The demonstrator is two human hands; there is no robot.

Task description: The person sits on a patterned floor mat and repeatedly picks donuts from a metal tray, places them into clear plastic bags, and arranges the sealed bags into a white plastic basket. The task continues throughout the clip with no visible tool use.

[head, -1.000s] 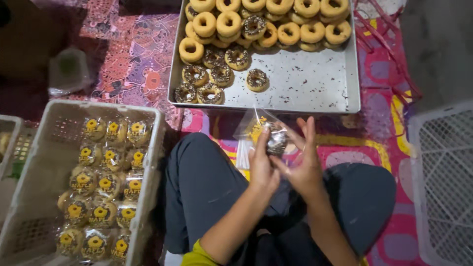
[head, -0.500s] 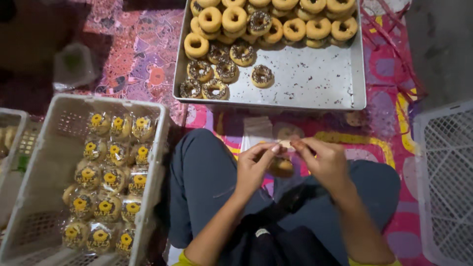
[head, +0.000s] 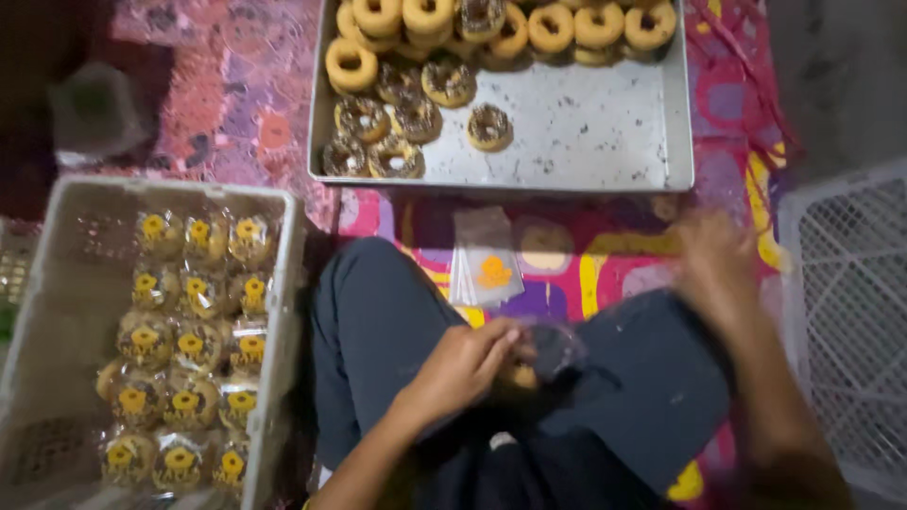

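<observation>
Closest in, well below the steel tray's near edge and over the lap: left hand (head: 463, 364), grip pinched shut on the mouth of a clear bag (head: 553, 348) with something round and brown inside, probably a doughnut. To the right, between lap and the tray's right corner: right hand (head: 718, 264), a smear of motion, touching nothing that can be made out; impossible to tell whether its grip is open or closed.

Looks like the bagging step, one piece just wrapped and held by the left hand alone. Calls next for a steady pinch on the bag mouth so the contents stay in, and for a free second hand.

Just below the tray's near edge, on the patterned mat (head: 236, 113): a stack of empty bags (head: 487, 260), clear with an orange print. Left of the tray and nearer: a pale plastic crate (head: 283, 283) with rows of wrapped doughnuts (head: 189, 349). Right of the tray: a white mesh crate (head: 850, 312), cut off by the frame.

Farthest: the steel tray (head: 586, 123) itself, chocolate-sprinkled doughnuts (head: 489, 126) at its left, plain glazed doughnuts (head: 378, 14) along the far side, top row cropped. Bag contents partly hidden by fingers and glare.
</observation>
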